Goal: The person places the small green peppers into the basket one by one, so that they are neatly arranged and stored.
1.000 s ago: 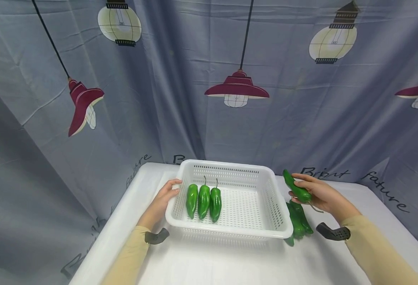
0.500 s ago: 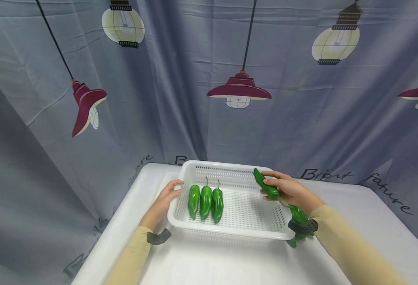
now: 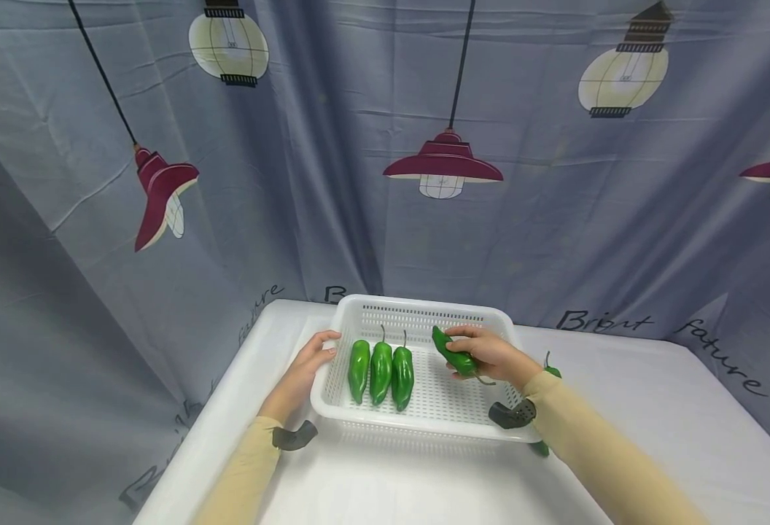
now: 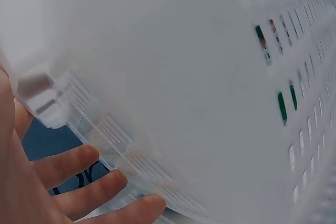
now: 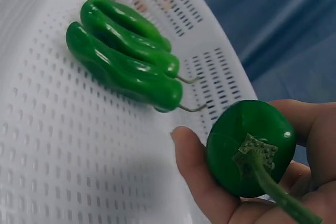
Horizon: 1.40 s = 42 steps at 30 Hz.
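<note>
A green pepper (image 3: 457,359) is held in my right hand (image 3: 493,355), between thumb and fingers, over the right part of a white plastic basket (image 3: 424,425). Its cap and stem (image 5: 262,166) face the right wrist camera. Three green peppers (image 3: 380,373) lie side by side on the basket floor at the left, stems visible on two. My left hand (image 3: 300,372) rests against the basket's left side. In the left wrist view, its extended fingers (image 4: 100,182) lie at the basket's outer wall.
More green peppers (image 3: 541,448) lie on the white table (image 3: 385,481) right of the basket, mostly hidden by the right forearm. Behind the table hangs a grey-blue curtain (image 3: 332,182) printed with lamps. Each wrist wears a dark band (image 3: 295,435).
My right hand has carried the pepper left, from above the peppers on the table to inside the basket's outline, and lower. The left hand and the three peppers keep their places.
</note>
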Available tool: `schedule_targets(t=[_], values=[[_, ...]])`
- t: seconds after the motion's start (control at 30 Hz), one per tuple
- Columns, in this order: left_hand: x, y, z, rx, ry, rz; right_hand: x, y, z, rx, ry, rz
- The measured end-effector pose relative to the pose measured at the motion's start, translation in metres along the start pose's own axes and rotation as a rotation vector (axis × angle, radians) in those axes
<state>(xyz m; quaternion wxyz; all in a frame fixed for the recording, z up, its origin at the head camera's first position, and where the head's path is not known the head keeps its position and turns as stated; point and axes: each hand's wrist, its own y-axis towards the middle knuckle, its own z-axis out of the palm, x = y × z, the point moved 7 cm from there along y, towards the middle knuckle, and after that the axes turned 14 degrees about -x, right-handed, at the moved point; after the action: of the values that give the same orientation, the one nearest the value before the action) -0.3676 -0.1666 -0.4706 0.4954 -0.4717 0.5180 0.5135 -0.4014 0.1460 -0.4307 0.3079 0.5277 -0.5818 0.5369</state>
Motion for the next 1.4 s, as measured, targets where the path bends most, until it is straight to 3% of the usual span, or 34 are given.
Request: schedule_targets(t=[0.2,0.77,0.87,1.03,1.4], values=[[-0.001,0.000,-0.002,-0.003,-0.003,0.003,-0.002,0.009,0.019,0.038,-0.067,0.016],[0.002,0.001,-0.005,-0.043,0.031,-0.017,-0.014,0.025,0.047,0.018,-0.158,0.083],[0.002,0.001,-0.005,-0.043,0.041,0.002,-0.014,0.026,0.050,0.013,-0.174,0.075],[-0.002,0.000,-0.004,-0.018,0.045,0.086,-0.013,0.027,0.050,0.009,-0.225,0.055],[0.002,0.002,-0.002,-0.014,0.012,-0.025,-0.018,0.029,0.048,-0.007,-0.275,0.065]])
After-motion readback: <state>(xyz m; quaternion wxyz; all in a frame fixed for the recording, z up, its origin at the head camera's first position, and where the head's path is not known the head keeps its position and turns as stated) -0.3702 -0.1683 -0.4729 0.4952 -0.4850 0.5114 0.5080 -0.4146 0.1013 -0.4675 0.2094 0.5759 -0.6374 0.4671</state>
